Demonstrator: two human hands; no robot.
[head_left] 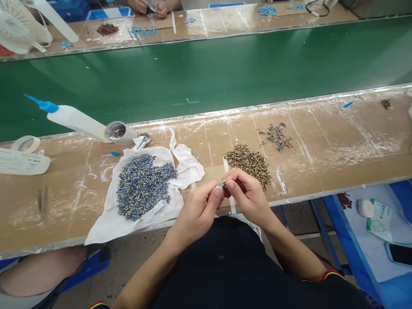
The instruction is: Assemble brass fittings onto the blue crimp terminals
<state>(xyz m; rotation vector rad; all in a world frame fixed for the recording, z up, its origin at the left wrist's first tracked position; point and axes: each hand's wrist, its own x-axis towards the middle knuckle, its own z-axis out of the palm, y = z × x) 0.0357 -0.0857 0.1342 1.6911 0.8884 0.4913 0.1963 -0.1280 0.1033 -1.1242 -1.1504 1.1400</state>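
Pinching a small part (222, 184) between the fingertips of both hands, we hold it just above the near edge of the surface (325, 171). Our left hand (197, 210) has its thumb and forefinger pressed together at the part's blue end, and our right hand (252, 197) closes on the other; neither grip is spread. The part lies between them, its long axis running roughly left to right, as near to one hand as to the other. The brass pile (249, 163) sits just beyond our right hand; the blue pile (141, 186) lies left of our left hand, on white paper (104, 229). Farther off, past the brass pile and to its right, we see a loose cluster (278, 136) of two-coloured pieces. At far left a bottle (79, 122) leans by a tape roll (120, 133). Beyond the surface runs a green belt (206, 75), and across it a co-worker's hands (151, 7) are raised over another bench (231, 21).
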